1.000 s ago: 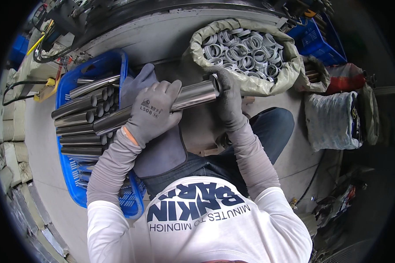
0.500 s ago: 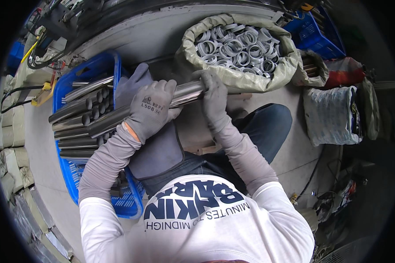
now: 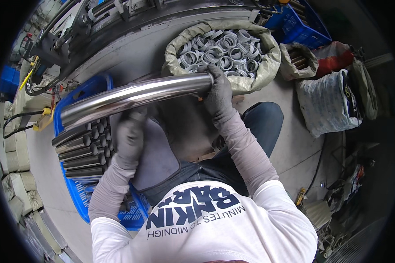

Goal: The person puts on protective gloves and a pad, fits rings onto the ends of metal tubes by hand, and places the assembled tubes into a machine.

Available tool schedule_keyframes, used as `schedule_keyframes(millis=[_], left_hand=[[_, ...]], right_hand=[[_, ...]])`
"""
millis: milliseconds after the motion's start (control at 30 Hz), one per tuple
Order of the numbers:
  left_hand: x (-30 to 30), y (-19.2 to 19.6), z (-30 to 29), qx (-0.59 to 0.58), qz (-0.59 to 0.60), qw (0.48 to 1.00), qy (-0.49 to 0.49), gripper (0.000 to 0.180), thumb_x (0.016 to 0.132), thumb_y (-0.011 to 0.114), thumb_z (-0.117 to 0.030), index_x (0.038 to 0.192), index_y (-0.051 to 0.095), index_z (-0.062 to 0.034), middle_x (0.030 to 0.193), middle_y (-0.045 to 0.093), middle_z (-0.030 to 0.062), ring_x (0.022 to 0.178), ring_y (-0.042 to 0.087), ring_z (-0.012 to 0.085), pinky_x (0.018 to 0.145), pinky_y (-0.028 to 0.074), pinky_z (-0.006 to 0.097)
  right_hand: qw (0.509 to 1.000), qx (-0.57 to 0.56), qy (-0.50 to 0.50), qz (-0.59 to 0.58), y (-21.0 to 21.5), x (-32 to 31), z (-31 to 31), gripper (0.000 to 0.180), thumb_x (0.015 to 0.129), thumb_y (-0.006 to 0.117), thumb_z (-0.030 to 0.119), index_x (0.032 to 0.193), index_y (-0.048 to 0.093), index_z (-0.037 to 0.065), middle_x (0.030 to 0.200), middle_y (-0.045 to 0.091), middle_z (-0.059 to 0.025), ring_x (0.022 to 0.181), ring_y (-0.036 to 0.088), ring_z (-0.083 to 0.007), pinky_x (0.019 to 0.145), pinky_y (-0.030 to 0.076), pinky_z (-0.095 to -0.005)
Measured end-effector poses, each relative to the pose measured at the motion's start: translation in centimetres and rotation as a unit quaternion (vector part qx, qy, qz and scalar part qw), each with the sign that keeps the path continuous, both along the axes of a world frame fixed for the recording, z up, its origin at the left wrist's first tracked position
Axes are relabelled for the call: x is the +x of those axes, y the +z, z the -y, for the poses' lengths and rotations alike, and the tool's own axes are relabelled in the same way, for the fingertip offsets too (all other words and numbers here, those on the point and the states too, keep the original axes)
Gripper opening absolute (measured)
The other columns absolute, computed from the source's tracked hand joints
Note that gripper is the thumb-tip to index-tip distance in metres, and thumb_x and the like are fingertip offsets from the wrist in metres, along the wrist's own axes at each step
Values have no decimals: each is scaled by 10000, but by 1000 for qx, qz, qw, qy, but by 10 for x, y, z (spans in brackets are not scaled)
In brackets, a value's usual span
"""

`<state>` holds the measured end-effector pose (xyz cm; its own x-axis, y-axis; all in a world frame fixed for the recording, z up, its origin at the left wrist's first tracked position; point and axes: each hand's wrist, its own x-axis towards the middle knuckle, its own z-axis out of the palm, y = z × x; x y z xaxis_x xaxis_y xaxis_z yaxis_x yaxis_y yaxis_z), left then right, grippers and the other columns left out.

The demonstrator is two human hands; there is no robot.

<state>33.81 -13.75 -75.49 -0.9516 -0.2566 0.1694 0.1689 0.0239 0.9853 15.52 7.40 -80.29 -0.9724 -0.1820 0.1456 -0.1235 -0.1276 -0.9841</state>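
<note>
A long, shiny metal tube (image 3: 140, 94) lies slantwise in front of me, its left end over the blue basket (image 3: 73, 177). My right hand (image 3: 218, 93), in a grey glove, is closed around the tube's right end, beside the sack of rings. Just below the tube's middle is my left hand (image 3: 131, 135), also gloved and smeared by motion, so its fingers do not show clearly. In the basket, several dark metal tubes (image 3: 81, 153) are stacked with their open ends toward me. A grey pad (image 3: 156, 160) covers my left thigh.
Past my right hand stands an open woven sack (image 3: 173, 61) full of grey metal rings (image 3: 226, 50). Farther right are a smaller sack of tubes (image 3: 299, 61), a blue crate (image 3: 305, 30) and a pale wrapped bundle (image 3: 324, 105). Machinery (image 3: 92, 26) runs along the back.
The tube has swung into a longer line, its left end now over the basket's far part. My left hand has come off the tube's top and dropped below it. My right hand keeps its end.
</note>
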Motion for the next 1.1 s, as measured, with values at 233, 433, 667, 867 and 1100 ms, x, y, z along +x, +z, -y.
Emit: schedule_keyframes(millis=[233, 433, 667, 867, 1100], left_hand=[[-40, 89, 37, -436, -285, 837, 169, 422, 988, 639, 55, 1407, 587, 49, 1360, 653, 196, 1226, 676, 260, 1039, 570, 382], [-39, 118, -10, -610, -65, 786, 84, 590, 738, 858, -231, 1246, 627, -45, 987, 625, 143, 969, 660, 273, 806, 511, 419], [-14, 43, -28, -619, 138, 773, -15, 643, 663, 801, -235, 1257, 630, -57, 1089, 660, 164, 1015, 626, 373, 881, 489, 489], [-16, 47, -13, -597, 91, 797, 18, 600, 691, 794, -275, 1231, 632, -70, 1001, 657, 138, 977, 651, 348, 850, 512, 490], [-21, 54, -3, -547, 95, 831, -1, 624, 703, 804, -268, 1264, 632, -56, 1038, 669, 169, 1000, 667, 372, 879, 528, 486]], right_hand=[[964, 231, -117, -65, 22, -61, 1, 729, 953, 712, 509, 1350, 595, -92, 1265, 672, -270, 1193, 650, -388, 1049, 506, -450], [829, 533, -157, 62, -20, -145, -22, 960, 826, 753, 693, 1414, 516, -28, 1447, 552, -283, 1301, 609, -426, 1061, 515, -483], [839, 516, -169, 44, -34, -146, 10, 953, 805, 812, 612, 1414, 476, -41, 1402, 558, -305, 1253, 639, -429, 1032, 540, -484], [968, 185, -144, 95, -20, -121, -44, 449, 906, 712, 356, 1218, 690, 34, 1074, 744, -152, 1004, 724, -338, 878, 591, -429], [931, -270, 131, 206, 32, -35, -65, 419, 1090, 484, 340, 1328, 636, 29, 1123, 713, -118, 925, 710, -217, 655, 565, -287]])
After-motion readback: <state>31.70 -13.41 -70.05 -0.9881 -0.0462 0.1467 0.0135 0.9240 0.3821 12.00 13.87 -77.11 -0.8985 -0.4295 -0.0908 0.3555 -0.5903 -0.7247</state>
